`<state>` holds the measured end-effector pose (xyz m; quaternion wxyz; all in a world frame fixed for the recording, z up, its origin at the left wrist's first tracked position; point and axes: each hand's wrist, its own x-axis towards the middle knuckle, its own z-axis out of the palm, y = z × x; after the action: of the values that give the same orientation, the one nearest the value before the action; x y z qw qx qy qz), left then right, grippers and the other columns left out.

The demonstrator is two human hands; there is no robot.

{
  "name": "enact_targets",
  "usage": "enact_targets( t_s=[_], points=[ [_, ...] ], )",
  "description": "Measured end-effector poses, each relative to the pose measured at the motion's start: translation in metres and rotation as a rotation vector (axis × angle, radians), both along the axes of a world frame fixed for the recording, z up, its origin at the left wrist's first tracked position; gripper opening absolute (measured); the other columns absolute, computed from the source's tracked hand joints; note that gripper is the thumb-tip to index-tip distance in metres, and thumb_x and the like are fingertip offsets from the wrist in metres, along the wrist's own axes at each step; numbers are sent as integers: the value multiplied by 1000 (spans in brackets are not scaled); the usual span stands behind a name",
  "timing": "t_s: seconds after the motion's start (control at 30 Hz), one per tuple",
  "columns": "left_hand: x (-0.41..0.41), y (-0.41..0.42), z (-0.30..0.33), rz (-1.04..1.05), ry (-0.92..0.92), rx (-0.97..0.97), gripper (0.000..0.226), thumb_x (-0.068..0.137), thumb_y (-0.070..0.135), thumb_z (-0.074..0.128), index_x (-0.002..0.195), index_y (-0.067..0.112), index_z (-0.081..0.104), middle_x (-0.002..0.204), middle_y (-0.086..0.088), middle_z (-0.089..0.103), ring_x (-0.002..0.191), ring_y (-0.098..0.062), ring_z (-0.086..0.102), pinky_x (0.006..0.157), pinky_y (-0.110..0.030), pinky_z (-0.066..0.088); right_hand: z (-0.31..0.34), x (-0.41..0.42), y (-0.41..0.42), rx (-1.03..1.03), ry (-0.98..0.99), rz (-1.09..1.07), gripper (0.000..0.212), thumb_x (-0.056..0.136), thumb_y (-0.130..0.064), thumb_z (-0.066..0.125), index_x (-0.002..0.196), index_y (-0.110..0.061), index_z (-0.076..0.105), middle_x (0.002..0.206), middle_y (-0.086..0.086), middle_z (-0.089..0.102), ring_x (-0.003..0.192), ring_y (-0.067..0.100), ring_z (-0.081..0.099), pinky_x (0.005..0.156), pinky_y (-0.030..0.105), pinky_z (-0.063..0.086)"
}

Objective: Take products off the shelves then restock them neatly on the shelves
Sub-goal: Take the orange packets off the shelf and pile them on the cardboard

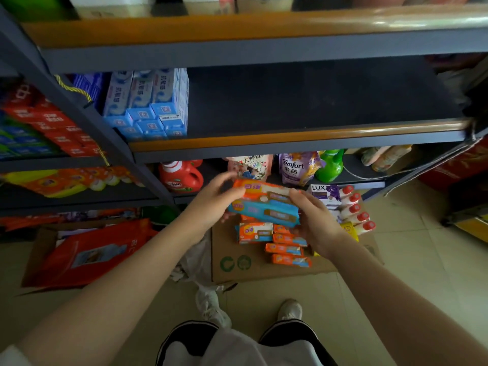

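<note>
Two flat soap packs, an orange one (260, 190) stacked over a blue one (264, 211), hang in the air below the middle shelf. My left hand (211, 204) grips their left end and my right hand (314, 220) grips their right end. Underneath, several more orange soap packs (286, 249) lie on a flattened cardboard box (237, 262) on the floor. The dark middle shelf (303, 101) has blue toothpaste boxes (148, 104) stacked at its left; the rest of its board is bare.
The lower shelf holds a red detergent jug (181, 177), refill pouches (298, 167) and a green bottle (330, 165). White red-capped bottles (353, 210) and a LUX box (323, 192) lie by the cardboard. A red bag (89, 254) sits in a box at left. My shoes (290, 310) stand on tiles.
</note>
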<state>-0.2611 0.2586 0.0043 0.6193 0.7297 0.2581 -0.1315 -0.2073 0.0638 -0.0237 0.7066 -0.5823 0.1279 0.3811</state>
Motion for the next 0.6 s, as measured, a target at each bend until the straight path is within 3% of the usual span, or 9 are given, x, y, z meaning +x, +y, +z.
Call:
enact_targets(
  t_s=[0.07, 0.13, 0.2, 0.3, 0.37, 0.47, 0.53, 0.6],
  points=[
    [1, 0, -8, 46, 245, -189, 29, 91, 40, 51, 107, 17, 58, 61, 0, 51, 49, -10, 46, 46, -23, 34, 5, 4, 5, -111, 138, 43, 29, 88, -41, 56, 94, -12, 61, 63, 4, 60, 44, 12, 51, 38, 19, 38],
    [-3, 1, -11, 23, 410, -343, 43, 85, 57, 50, 85, 15, 57, 47, 3, 38, 44, -10, 40, 45, -21, 31, 6, 7, 9, -167, 332, 43, 37, 88, -48, 53, 89, -12, 63, 47, 1, 47, 34, 8, 40, 30, 13, 26],
    [-8, 0, -12, -68, 462, -415, 56, 78, 71, 44, 84, 17, 56, 47, 3, 34, 46, -10, 40, 45, -18, 33, 4, 8, 9, -173, 439, 47, 42, 91, -49, 45, 76, -13, 61, 41, -2, 39, 30, 5, 36, 28, 8, 21],
    [-14, -3, -20, -186, 505, -405, 71, 75, 76, 37, 96, 12, 60, 61, -4, 50, 61, -17, 54, 52, -23, 47, 0, 8, 6, -217, 463, 102, 42, 93, -43, 41, 68, -14, 58, 39, -3, 37, 28, 5, 37, 28, 7, 22],
    [-17, -4, -30, -169, 543, -414, 73, 77, 72, 41, 107, 8, 59, 76, -10, 59, 71, -23, 62, 59, -29, 54, -4, 7, 5, -244, 439, 143, 43, 93, -42, 42, 71, -12, 62, 41, 0, 45, 31, 8, 46, 30, 9, 30],
    [-18, -7, -49, -18, 427, -403, 42, 84, 45, 58, 113, 15, 53, 93, -9, 62, 76, -23, 64, 60, -32, 56, -21, 3, 6, -160, 366, 125, 26, 91, -32, 54, 93, -9, 64, 70, 7, 67, 58, 17, 66, 52, 24, 54],
    [-19, -5, -68, 86, 289, -281, 38, 84, 24, 65, 116, 25, 46, 105, -3, 58, 83, -21, 64, 62, -33, 56, -37, -1, 2, -170, 212, 165, 13, 89, -18, 59, 103, -17, 61, 91, 6, 67, 75, 18, 65, 64, 28, 57],
    [-22, 0, -92, 66, 213, -178, 50, 81, 16, 69, 120, 31, 42, 106, 3, 56, 89, -17, 63, 67, -30, 54, -55, -9, -3, -253, 82, 284, 20, 89, -11, 59, 106, -22, 56, 93, 5, 63, 75, 15, 61, 62, 22, 53]
  ],
)
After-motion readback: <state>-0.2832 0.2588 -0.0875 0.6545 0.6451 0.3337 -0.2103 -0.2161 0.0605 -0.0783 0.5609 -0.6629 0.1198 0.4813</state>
